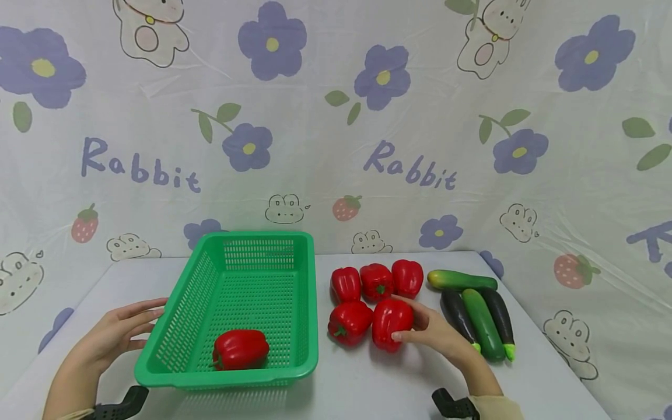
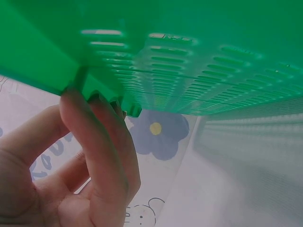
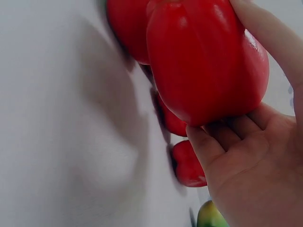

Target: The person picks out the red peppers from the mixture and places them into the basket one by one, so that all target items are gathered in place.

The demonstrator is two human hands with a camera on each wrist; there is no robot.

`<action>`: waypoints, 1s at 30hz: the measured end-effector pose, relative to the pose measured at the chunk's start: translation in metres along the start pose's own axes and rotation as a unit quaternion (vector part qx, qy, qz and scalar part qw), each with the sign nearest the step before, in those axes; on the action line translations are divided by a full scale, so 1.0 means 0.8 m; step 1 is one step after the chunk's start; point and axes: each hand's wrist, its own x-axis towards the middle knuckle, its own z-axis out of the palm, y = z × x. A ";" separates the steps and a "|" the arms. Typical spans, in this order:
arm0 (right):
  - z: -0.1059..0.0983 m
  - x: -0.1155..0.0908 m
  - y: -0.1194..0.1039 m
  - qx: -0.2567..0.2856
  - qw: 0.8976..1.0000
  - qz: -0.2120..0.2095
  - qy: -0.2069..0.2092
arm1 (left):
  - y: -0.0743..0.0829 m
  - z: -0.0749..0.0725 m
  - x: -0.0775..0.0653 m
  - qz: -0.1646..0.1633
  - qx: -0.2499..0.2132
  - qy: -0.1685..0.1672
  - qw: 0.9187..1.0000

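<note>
My right hand [image 1: 433, 332] holds a glossy red bell pepper [image 1: 391, 324], with the thumb on its near side and the fingers behind it. In the right wrist view the held pepper [image 3: 203, 61] fills the upper middle, thumb and fingers on opposite sides. My left hand [image 1: 118, 329] reaches to the left side of a green plastic basket [image 1: 315, 315]. In the left wrist view, its fingertips touch the underside of the basket's rim [image 2: 38, 61]. One red bell pepper [image 1: 241, 350] lies on its side in the basket, near the front.
Beside the held pepper sits another red bell pepper [image 1: 350, 322], with several more, one of them a pepper [image 1: 376, 281], behind. To their right lie a green cucumber [image 1: 483, 326], a yellow-tipped one [image 1: 462, 280] and dark eggplants [image 1: 499, 318]. A printed curtain [image 1: 336, 128] hangs behind the white table [image 1: 367, 391].
</note>
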 end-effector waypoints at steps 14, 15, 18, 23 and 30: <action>-0.005 0.013 -0.024 0.023 1.000 -0.013 0.007 | 0.000 0.000 -0.001 -0.007 0.005 0.001 1.000; -0.005 0.014 -0.026 0.024 1.000 -0.012 0.009 | 0.001 0.000 -0.001 -0.006 0.004 0.000 1.000; -0.005 0.019 -0.033 0.029 0.999 -0.016 0.014 | 0.001 0.000 -0.001 -0.005 0.002 -0.003 1.000; -0.003 0.026 -0.043 0.034 0.999 -0.032 0.021 | 0.001 0.000 -0.001 -0.006 0.005 0.000 1.000; 0.002 0.035 -0.057 0.038 0.998 -0.045 0.018 | 0.001 0.001 -0.001 -0.011 0.004 0.001 1.000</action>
